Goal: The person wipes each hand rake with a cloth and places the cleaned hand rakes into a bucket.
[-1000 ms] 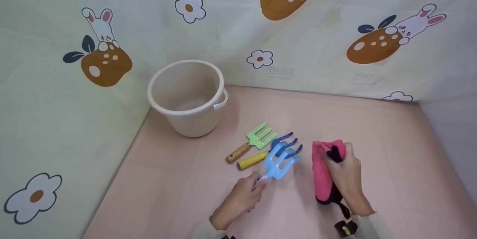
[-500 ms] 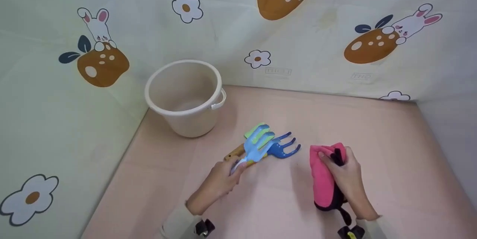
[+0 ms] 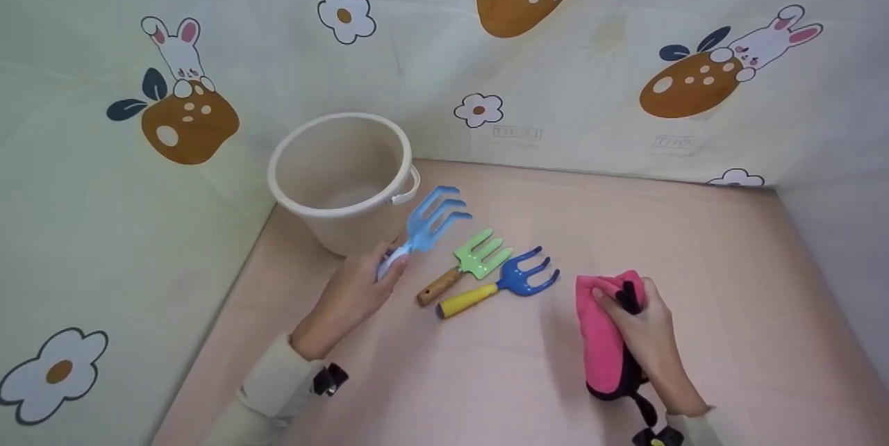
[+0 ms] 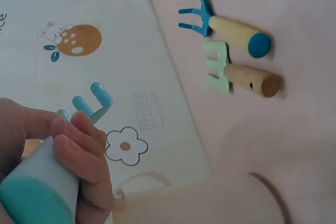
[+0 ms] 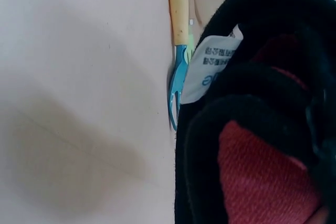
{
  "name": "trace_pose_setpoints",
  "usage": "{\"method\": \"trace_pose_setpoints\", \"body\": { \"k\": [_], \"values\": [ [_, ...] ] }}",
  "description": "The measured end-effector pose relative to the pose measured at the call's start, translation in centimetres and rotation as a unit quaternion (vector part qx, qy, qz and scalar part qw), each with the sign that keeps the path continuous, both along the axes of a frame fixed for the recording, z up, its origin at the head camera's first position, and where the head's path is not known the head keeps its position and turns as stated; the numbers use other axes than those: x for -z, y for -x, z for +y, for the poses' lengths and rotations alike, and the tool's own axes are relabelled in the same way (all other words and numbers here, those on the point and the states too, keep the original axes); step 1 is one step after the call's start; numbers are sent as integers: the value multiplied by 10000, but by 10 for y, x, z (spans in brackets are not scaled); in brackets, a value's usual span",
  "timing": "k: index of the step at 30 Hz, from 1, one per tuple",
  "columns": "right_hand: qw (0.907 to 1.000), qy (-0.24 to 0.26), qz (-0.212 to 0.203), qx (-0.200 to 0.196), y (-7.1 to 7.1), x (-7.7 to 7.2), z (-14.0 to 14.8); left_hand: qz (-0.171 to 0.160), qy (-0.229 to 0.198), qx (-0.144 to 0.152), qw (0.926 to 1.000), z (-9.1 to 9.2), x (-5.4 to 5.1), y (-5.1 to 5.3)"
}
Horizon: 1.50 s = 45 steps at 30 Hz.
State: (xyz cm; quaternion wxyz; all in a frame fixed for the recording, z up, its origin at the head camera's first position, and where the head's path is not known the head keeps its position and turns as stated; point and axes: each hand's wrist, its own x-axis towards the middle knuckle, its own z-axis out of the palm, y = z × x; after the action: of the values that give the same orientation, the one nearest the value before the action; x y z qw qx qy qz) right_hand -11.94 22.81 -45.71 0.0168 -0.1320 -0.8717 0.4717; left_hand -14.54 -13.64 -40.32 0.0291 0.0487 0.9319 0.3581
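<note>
In the head view my left hand (image 3: 358,286) grips the pale handle of a light blue hand fork (image 3: 430,220), its tines up beside the bucket's right side. The left wrist view shows the fingers curled round that handle, which has a teal end. My right hand (image 3: 646,335) pinches the top of a pink cloth item with black trim (image 3: 601,342). Close up in the right wrist view, the black edging and a white label (image 5: 210,66) of this cloth fill the right side; its kind is unclear. A green hand fork (image 3: 479,255) and a blue hand fork with yellow handle (image 3: 524,276) lie between the hands.
A cream bucket (image 3: 285,196) with a side handle stands at the back left, near the wall. A pink surface (image 3: 500,383) lies under everything. Printed walls (image 3: 417,64) with rabbits and flowers enclose the left, back and right.
My left hand has carried the light blue fork left and away from me, off the other forks and up to the bucket. The right hand with the pink cloth has shifted slightly toward me.
</note>
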Motion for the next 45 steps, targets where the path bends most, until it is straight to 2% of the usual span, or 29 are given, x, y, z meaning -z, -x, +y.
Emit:
{"method": "trace_pose_setpoints", "body": {
  "k": [3, 8, 10, 16, 26, 35, 45],
  "values": [
    [10000, 43, -24, 2, -1, 0, 0, 197, -115, -130, 9997, -11, -10, 7],
    [9999, 135, -51, -9, -1, 1, 1, 719, -414, -101, 9965, -31, -23, 20],
    [9999, 147, -34, -5, -1, 1, 1, 797, -429, -136, 9958, -38, -28, 24],
    [9998, 178, -2, 19, -2, 1, 2, 637, -280, -369, 9969, -55, -44, 28],
    [9994, 331, -18, -19, -4, 1, 2, 99, -735, -450, 9962, -69, -62, 30],
    [9997, 228, -82, -18, -5, 1, 2, -82, -783, -658, 9947, -74, -69, 43],
    [9995, 304, -63, -43, -6, 3, 3, 476, -800, -803, 9924, -74, -60, 60]
  ]
}}
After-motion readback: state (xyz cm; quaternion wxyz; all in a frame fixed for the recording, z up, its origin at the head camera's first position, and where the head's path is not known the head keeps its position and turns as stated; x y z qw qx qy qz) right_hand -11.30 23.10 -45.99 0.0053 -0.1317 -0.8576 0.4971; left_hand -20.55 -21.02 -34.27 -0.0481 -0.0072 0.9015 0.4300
